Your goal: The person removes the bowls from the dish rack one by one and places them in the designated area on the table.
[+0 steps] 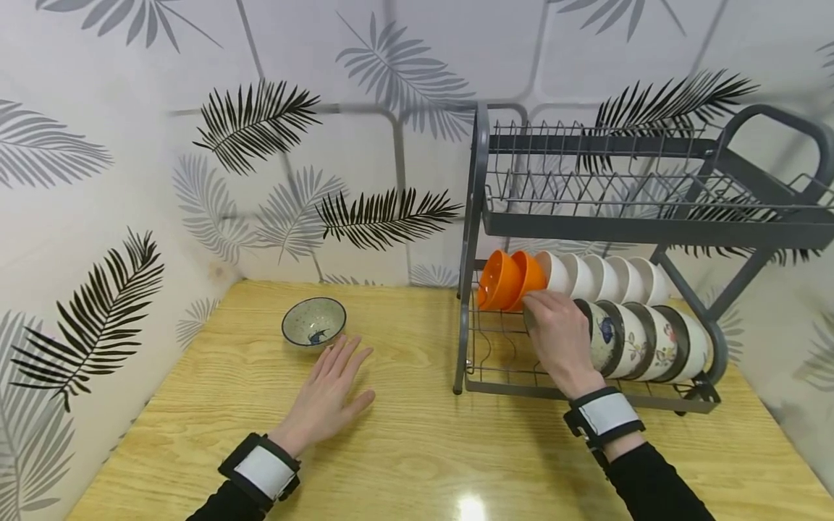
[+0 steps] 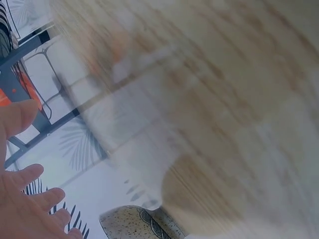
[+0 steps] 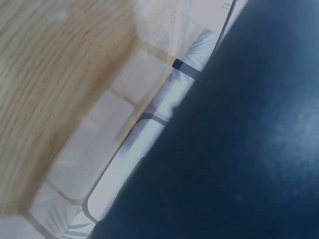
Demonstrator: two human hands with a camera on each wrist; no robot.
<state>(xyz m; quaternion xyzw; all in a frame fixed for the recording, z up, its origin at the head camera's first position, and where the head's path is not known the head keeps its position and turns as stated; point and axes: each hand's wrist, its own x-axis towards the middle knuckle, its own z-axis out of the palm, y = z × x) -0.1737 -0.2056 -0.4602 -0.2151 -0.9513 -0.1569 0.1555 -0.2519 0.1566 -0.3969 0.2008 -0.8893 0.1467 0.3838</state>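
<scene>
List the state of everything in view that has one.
Speckled bowl: upright, empty, on the table
Left hand: fingers extended, at that bowl; contact unclear
Grey bowl: gripped, mostly hidden
Right hand: gripping it
Orange bowls: two, on edge
White bowls: five, on edge
Patterned bowls: four, on edge
Dish rack: standing

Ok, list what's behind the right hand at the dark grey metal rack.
Behind the right hand, round orange bowls and round white bowls show. A grey bowl in its grip shows only an edge; the rest is covered.
</scene>
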